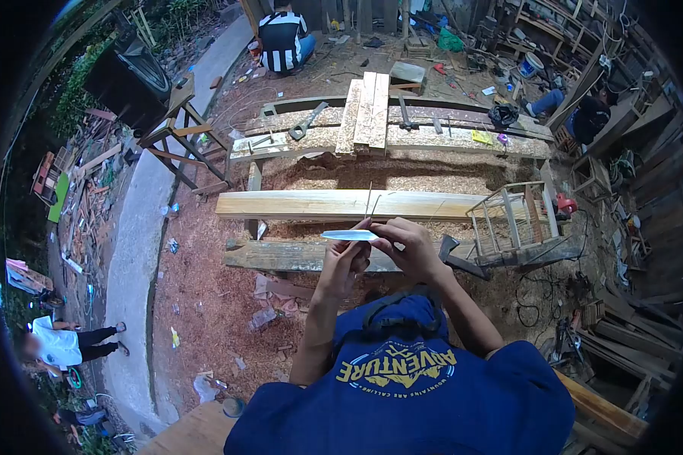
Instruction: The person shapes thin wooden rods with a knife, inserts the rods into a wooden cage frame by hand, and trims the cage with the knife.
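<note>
Both hands are raised in front of my chest, over the near edge of a timber bench. Between them is a flat, pale, pointed piece like a blade (pixel 349 235), its tip to the left. My right hand (pixel 408 244) is closed, pinching its right end. My left hand (pixel 347 262) is closed under the piece, its fingertips against it. A thin, stick-like strip (pixel 368 203) rises just above my fingers; I cannot tell which hand holds it. Beyond lies a long planed beam (pixel 303 204).
Across the bench lie planks (pixel 371 110), a hammer (pixel 406 114) and a spanner-like tool (pixel 308 121). A slatted wooden frame (pixel 514 216) stands right. Wood shavings cover the ground. One person (pixel 283 38) crouches at the back, another (pixel 588 117) at right, a third (pixel 57 341) at far left.
</note>
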A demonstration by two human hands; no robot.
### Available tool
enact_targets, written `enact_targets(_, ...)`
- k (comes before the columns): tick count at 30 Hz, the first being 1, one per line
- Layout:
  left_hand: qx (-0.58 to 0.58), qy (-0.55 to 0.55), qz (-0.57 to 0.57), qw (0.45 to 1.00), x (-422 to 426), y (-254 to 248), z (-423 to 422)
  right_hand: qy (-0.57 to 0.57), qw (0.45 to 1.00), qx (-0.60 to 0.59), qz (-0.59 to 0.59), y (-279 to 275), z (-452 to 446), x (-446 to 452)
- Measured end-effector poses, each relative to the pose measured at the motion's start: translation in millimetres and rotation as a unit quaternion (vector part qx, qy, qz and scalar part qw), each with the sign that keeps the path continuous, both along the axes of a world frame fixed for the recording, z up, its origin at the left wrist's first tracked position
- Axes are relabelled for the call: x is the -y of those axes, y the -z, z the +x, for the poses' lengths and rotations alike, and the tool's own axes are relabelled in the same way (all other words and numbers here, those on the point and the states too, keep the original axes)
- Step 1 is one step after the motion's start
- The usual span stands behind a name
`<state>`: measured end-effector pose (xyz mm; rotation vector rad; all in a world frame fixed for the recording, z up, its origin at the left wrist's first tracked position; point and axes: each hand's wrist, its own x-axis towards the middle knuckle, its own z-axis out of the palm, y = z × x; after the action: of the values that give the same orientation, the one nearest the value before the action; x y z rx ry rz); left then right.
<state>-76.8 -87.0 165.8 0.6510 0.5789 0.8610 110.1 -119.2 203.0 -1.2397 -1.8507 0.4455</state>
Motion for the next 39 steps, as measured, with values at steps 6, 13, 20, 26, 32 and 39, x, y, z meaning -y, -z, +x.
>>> enact_targets(6, 0.01, 0.029, -0.013, 0.999, 2, -15, -13, -0.017, 0.997, 0.058, 0.041, -6, 2, -4)
enact_targets(13, 0.004, 0.024, -0.055, 0.998, 8, -21, -11, -0.019, 0.999, 0.031, 0.027, -6, 3, -4)
enact_targets(20, -0.009, 0.036, -0.051, 0.998, 7, -29, -8, 0.007, 0.998, 0.052, 0.033, -1, 18, -7)
enact_targets(26, -0.021, 0.021, -0.053, 0.998, 3, -12, -7, 0.061, 0.995, 0.057, 0.052, 10, 40, -11)
enact_targets(32, -0.024, 0.025, -0.081, 0.996, 19, -15, -15, 0.218, 0.974, 0.019, 0.065, 15, 97, -21)
enact_targets(39, -0.028, 0.029, -0.058, 0.997, 5, -23, 3, 0.053, 0.998, -0.02, 0.002, 7, 36, 4)
